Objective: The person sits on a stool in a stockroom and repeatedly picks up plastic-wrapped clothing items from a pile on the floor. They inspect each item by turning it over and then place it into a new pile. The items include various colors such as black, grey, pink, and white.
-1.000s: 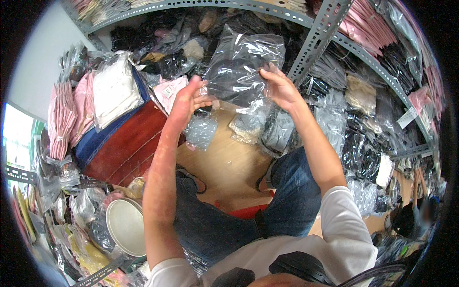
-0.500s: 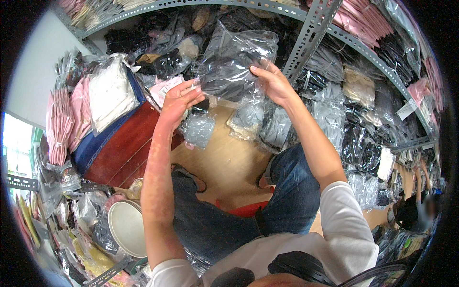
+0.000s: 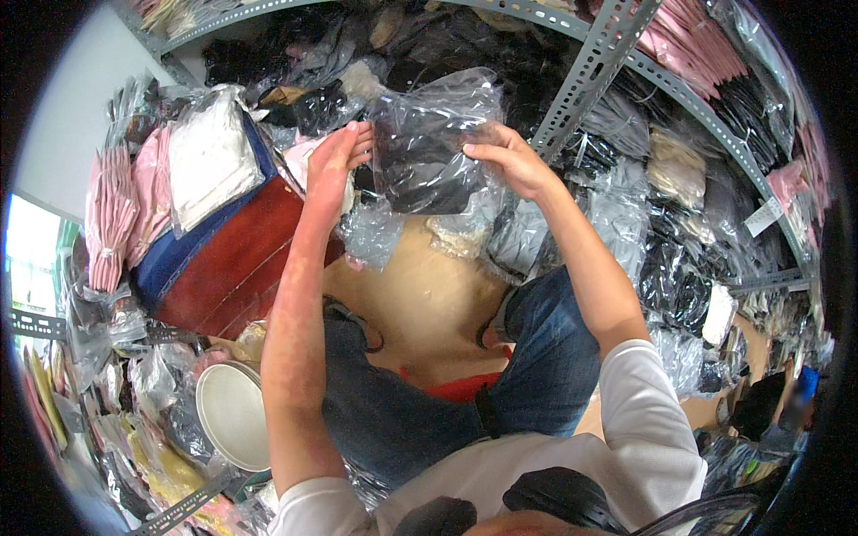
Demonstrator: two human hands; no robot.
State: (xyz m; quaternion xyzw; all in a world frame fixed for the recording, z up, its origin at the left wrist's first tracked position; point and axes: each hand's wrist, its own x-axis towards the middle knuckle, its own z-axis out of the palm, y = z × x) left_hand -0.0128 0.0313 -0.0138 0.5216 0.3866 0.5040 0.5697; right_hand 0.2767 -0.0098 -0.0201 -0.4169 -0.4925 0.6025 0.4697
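Note:
A clear plastic bag (image 3: 433, 134) with something dark folded inside hangs up in front of me, its loose top film wrinkled and shiny. My right hand (image 3: 511, 161) pinches its right edge, thumb on the near side. At the opposite edge, my left hand (image 3: 340, 156) is held upright with its fingers stretched out, beside or lightly touching the film; whether they press on it I cannot tell. What the dark content is cannot be made out through the glare.
Metal shelving with a slotted post (image 3: 594, 76) holds many bagged goods. To the left, a white bagged bundle (image 3: 212, 165) lies on a red and blue surface (image 3: 232, 259), beside pink bundles (image 3: 112, 219). A round pale lid-like thing (image 3: 234, 415) stands near my left elbow. Another person (image 3: 795, 402) is far right.
The bag has come down slightly and now hangs flatter. My left hand has risen and its fingers have straightened, while my right hand has dropped a little, still pinching the bag.

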